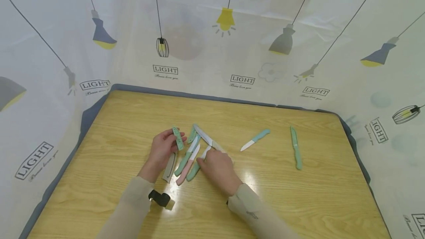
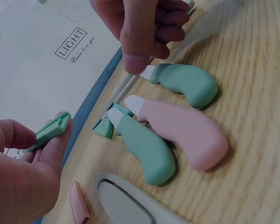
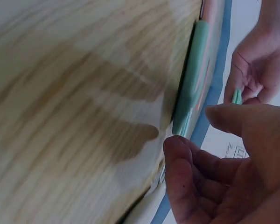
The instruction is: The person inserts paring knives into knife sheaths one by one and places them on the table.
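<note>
My left hand (image 1: 161,148) pinches a small green blade cover (image 1: 178,138) between thumb and fingers, raised over the table. The right hand (image 1: 219,167) reaches down beside a green-handled paring knife (image 2: 186,84); its thumb tip is right at the blade. In the right wrist view a gap shows between thumb and fingers. To the left of that knife lie a pink-handled knife (image 1: 185,172) and a second green-handled knife (image 1: 182,164), both with bare blades. A larger knife (image 1: 203,135) with a cream handle lies beyond, its handle partly hidden by the right hand.
Near the left hand lie a grey blade cover (image 1: 170,168) and a pink one (image 2: 78,203). Another green cover (image 1: 192,134) rests by the large blade. A blue-handled knife (image 1: 262,135) and a green knife (image 1: 295,150) lie to the right on the wooden table (image 1: 265,198).
</note>
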`<state>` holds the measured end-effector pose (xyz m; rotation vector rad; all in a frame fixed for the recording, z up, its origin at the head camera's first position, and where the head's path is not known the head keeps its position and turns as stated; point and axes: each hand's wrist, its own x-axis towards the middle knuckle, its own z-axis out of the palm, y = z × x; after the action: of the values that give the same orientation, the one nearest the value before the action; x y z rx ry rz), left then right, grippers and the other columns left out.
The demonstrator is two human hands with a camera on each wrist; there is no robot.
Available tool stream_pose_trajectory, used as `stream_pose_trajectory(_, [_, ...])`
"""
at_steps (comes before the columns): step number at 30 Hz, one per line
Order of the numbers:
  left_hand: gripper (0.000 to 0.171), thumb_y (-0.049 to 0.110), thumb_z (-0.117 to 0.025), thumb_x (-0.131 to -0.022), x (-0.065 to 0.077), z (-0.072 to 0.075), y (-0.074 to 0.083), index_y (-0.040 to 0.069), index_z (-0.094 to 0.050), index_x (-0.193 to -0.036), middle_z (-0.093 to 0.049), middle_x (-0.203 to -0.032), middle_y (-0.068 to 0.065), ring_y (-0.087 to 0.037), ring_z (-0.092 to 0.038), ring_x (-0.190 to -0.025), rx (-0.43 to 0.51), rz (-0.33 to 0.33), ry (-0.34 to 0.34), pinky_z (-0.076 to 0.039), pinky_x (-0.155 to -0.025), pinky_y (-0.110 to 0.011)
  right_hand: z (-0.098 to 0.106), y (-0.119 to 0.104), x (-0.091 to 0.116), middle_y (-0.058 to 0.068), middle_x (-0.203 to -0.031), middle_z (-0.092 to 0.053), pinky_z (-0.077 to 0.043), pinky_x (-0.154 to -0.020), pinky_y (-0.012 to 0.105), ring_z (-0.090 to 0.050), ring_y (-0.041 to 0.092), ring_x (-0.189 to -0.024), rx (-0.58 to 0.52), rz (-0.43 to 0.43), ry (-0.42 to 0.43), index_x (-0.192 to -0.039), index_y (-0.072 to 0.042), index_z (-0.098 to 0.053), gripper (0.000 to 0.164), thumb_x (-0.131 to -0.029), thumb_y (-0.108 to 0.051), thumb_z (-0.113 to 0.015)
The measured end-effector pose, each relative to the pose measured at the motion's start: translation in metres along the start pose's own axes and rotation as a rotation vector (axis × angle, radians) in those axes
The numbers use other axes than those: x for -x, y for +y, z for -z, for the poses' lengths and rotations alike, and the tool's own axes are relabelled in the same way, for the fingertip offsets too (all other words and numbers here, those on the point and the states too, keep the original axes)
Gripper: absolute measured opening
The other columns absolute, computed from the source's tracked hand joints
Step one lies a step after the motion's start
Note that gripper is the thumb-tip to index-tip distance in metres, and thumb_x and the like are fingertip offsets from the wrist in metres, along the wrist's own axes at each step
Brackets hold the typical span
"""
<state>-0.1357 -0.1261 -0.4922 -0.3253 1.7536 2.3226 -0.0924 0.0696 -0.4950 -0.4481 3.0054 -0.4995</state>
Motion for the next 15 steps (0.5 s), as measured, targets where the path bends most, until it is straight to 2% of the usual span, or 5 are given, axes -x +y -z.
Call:
stream_pose_trajectory(7, [0.042,0.007,-0.045,-0.101,0.0004,0.0009,-0.0015,-0.011,-0.041,-0.139,-0.050,-0.132,-0.033,-0.024,-0.065,-0.105,0.013,-0.003,0.010,-0.053,-0.090,-0.034,-0.0049,-0.0095,-0.0015,-0.005,-0.051,-0.040,-0.029,-0.032,0.022,-0.035,0.008,-0.042,0.078,-0.009,-0.009,-0.051,-0.017,-0.044,0.052,-0.091,-0.046,-0.059])
stream_pose_trajectory(15, [0.042,0.006,-0.045,-0.100,0.0015,0.0021,-0.0018,-0.012,-0.042,-0.138,-0.051,-0.130,-0.033,-0.027,-0.063,-0.108,0.008,-0.017,0.011,-0.052,-0.091,-0.036,-0.0062,-0.0092,-0.0015,-0.006,-0.046,-0.036,-0.027,-0.031,0.022,-0.032,0.008,-0.039,0.138,0.020,-0.028,-0.048,-0.018,-0.041,0.049,-0.091,-0.035,-0.059])
